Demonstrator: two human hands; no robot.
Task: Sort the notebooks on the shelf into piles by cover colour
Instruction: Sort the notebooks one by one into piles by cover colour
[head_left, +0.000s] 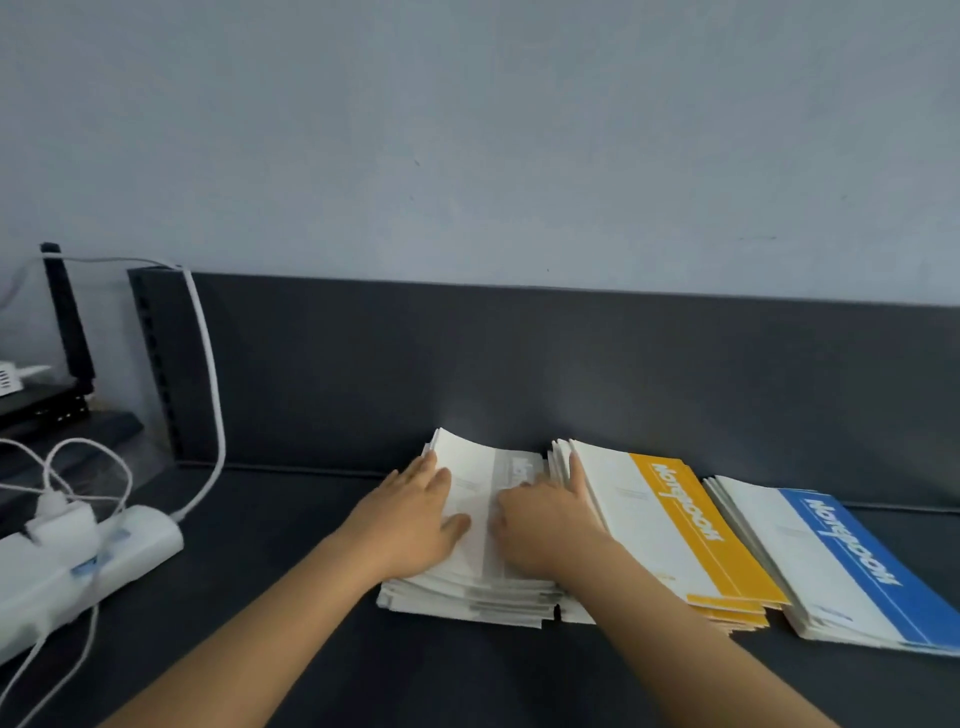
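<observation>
Three piles of notebooks lie side by side on the dark shelf (270, 545). The left pile (478, 592) has grey-and-white covers, the middle pile (680, 525) yellow-and-white covers, the right pile (852, 566) blue-and-white covers. My left hand (410, 525) lies flat on the left part of the grey pile with fingers spread. On the same pile's right part rests my right hand (545, 525), its fingers reaching up along the gap beside the yellow pile. Neither hand grips a notebook.
A white power strip (88, 561) with plugs and white cables (208, 364) sits at the left. Behind it are a clear panel and black rails (67, 322). The shelf's dark back wall (519, 364) rises right behind the piles.
</observation>
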